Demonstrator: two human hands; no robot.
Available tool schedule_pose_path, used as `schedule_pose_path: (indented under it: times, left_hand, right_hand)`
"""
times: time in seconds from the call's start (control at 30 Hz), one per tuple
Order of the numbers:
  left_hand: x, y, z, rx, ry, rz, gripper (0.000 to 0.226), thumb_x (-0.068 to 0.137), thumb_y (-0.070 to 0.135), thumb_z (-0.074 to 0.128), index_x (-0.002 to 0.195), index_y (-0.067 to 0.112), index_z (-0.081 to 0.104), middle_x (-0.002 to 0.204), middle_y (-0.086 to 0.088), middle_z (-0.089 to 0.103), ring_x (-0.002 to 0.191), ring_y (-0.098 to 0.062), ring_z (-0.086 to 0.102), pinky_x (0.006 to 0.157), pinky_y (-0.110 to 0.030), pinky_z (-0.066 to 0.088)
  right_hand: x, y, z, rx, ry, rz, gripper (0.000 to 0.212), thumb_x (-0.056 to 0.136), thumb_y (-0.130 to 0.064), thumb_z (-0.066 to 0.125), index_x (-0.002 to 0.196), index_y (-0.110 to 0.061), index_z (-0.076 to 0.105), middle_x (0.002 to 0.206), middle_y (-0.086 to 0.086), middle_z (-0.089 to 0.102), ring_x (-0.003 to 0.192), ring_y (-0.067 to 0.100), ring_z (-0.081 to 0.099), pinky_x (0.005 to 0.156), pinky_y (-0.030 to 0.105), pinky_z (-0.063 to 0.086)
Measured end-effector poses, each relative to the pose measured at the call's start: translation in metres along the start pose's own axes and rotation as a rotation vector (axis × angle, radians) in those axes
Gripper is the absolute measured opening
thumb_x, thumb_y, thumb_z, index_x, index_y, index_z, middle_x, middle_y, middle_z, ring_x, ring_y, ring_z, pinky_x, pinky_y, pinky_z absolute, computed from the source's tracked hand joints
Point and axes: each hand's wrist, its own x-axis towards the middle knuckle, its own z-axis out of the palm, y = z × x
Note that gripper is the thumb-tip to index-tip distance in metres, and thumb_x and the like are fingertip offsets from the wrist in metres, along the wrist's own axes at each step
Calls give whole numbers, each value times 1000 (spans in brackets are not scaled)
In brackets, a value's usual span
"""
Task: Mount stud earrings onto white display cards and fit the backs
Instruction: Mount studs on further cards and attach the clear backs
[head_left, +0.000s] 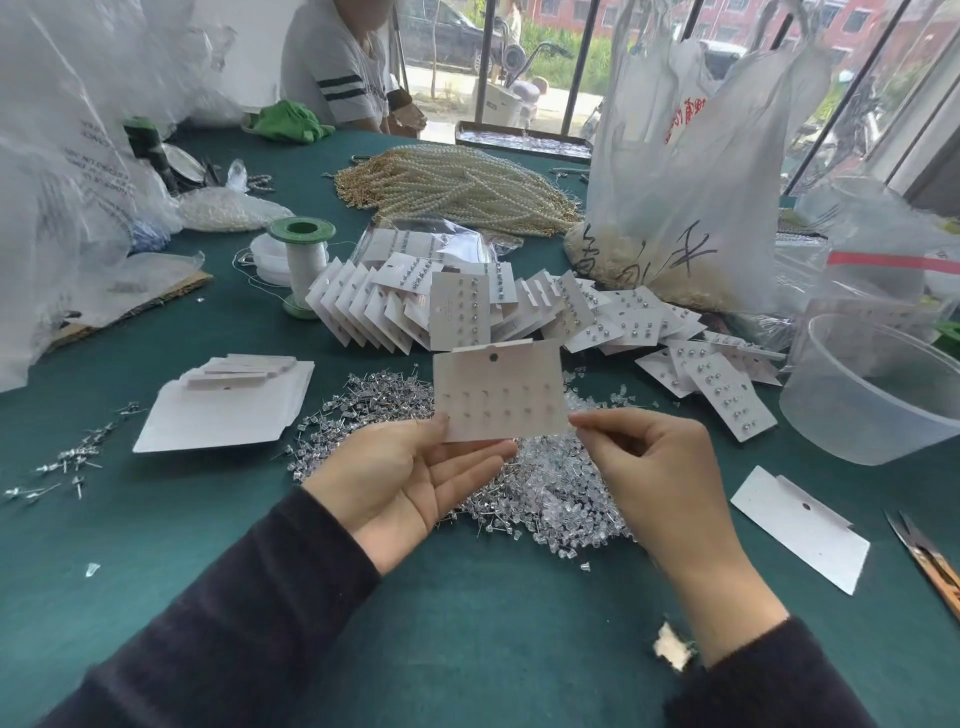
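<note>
Display card is held above the bench, over the heap of loose studs and clear backs, likely to keep both within reach; left hand pinches its lower-left corner, right hand its lower-right

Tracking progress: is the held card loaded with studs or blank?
Cannot tell. The card, pinched by the left hand and right hand, shows rows of small marks; holes or posts, unclear.

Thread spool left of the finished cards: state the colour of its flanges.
Green, top and bottom, on the thread spool; the head view shows it best.
</note>
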Motion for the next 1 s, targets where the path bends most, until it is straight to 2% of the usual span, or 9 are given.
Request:
schedule_pose_path:
  times: [0.13, 0.23, 0.3, 0.37, 0.47, 0.53, 0.63, 0.9, 1.0]
  left_hand:
    - [1, -6, 1, 34, -5, 32, 24, 96, 7, 36, 98, -9, 55, 79, -25, 70, 66, -30, 70, 52, -28, 58]
    - [3, -12, 2, 116, 59, 138, 20, 95, 7, 41, 93, -8, 55, 71, -21, 71, 62, -26, 70, 51, -27, 57]
    - [5, -18, 5, 211, 125, 228, 18, 94, 9, 43, 89, -5, 54, 61, -14, 69, 54, -21, 68, 48, -24, 56]
    - [7, -25, 8, 333, 199, 329, 17, 94, 9, 45, 84, -2, 53, 54, -10, 66, 46, -16, 64, 43, -22, 53]
    - [11, -34, 10, 525, 275, 468, 20, 93, 8, 47, 74, 3, 52, 55, -10, 62, 41, -13, 60, 42, -20, 52]
    - [12, -38, 10, 584, 278, 517, 22, 92, 7, 48, 70, 7, 51, 53, -8, 60, 41, -11, 60, 43, -20, 51]
    - [11, -40, 9, 616, 259, 547, 25, 91, 5, 49, 66, 8, 52, 47, 0, 59, 41, -10, 59, 43, -21, 51]
    - [12, -41, 6, 662, 256, 578, 26, 90, 7, 50, 64, 11, 50, 41, 3, 57, 42, -11, 59, 41, -22, 50]
    - [12, -41, 5, 669, 254, 571, 26, 90, 7, 50, 65, 10, 50, 41, 2, 58, 41, -10, 59, 42, -23, 50]
  right_hand:
    - [3, -1, -4, 177, 44, 79, 18, 78, -6, 71, 72, -23, 71, 65, -3, 69, 60, 7, 60, 56, 14, 48]
    - [5, -5, -12, 232, 191, 49, 12, 78, -13, 71, 72, -23, 69, 66, -7, 69, 62, 5, 62, 58, 15, 47]
    - [1, -12, -13, 134, 317, -125, 13, 78, -16, 72, 73, -27, 68, 65, -9, 67, 67, 3, 62, 62, 11, 46]
    - [-7, -20, -3, -68, 351, -418, 7, 78, -12, 71, 78, -19, 68, 74, -8, 63, 73, 0, 58, 71, 6, 43]
    - [-17, -22, 20, -169, 303, -639, 4, 76, -5, 69, 78, -3, 71, 78, 1, 60, 74, 13, 58, 72, 18, 47]
    - [-20, -22, 30, -173, 282, -644, 3, 74, -2, 69, 76, -2, 71, 76, 7, 60, 71, 21, 59, 67, 25, 47]
    - [-22, -19, 38, -192, 242, -580, 3, 74, -3, 69, 75, -3, 72, 78, 8, 55, 68, 23, 56, 62, 27, 45]
    - [-24, -18, 40, -185, 235, -571, 2, 73, -5, 70, 73, -5, 71, 79, 6, 55, 68, 21, 57, 62, 24, 45]
    - [-24, -17, 41, -185, 214, -544, 2, 73, -5, 69, 73, -6, 71, 80, 6, 56, 71, 19, 57, 65, 18, 43]
